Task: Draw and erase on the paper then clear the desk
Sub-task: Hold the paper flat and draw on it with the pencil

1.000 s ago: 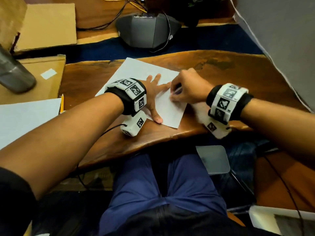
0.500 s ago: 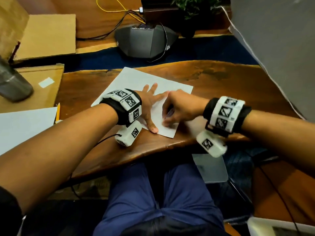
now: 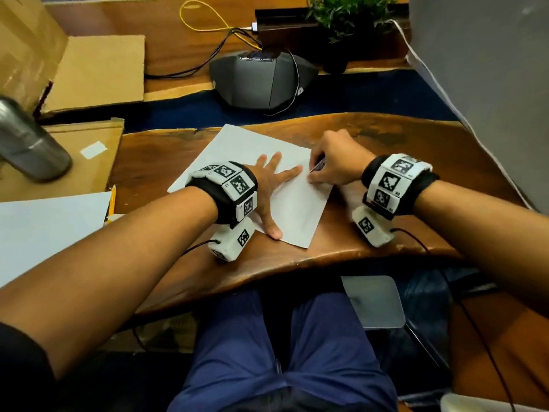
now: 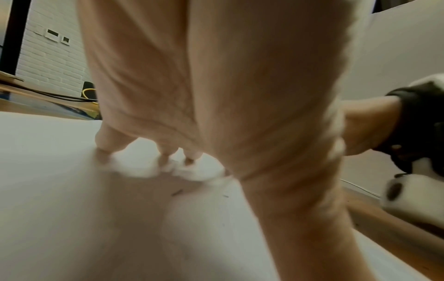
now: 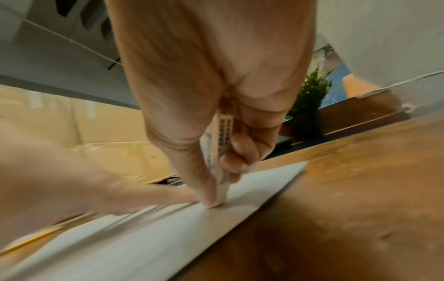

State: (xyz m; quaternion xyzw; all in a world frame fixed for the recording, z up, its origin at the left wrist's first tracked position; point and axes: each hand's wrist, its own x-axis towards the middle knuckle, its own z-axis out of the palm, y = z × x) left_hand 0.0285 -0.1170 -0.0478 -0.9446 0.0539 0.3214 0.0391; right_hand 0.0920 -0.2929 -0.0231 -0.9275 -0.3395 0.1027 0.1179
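Note:
A white sheet of paper (image 3: 243, 150) lies at an angle on the wooden desk (image 3: 401, 150). My left hand (image 3: 276, 173) lies flat on it with the fingers spread, holding it down; the left wrist view shows the fingertips (image 4: 108, 144) pressing on the paper (image 4: 72, 209). My right hand (image 3: 315, 176) pinches a small eraser (image 3: 318, 166) in a printed sleeve. In the right wrist view the eraser (image 5: 222, 152) stands with its tip on the paper (image 5: 144, 237) near the sheet's right edge, just beside my left index finger.
A yellow pencil (image 3: 113, 197) lies at the left beside a stack of white sheets (image 3: 44, 227). A steel bottle (image 3: 26, 144) and cardboard (image 3: 98, 72) stand further left. A grey conference speaker (image 3: 261, 81) with cables and a plant (image 3: 350, 13) are behind; a grey partition (image 3: 490, 84) borders the right.
My right hand with the eraser slid toward the sheet's near corner, then back up along its right edge. My left hand stayed flat on the paper.

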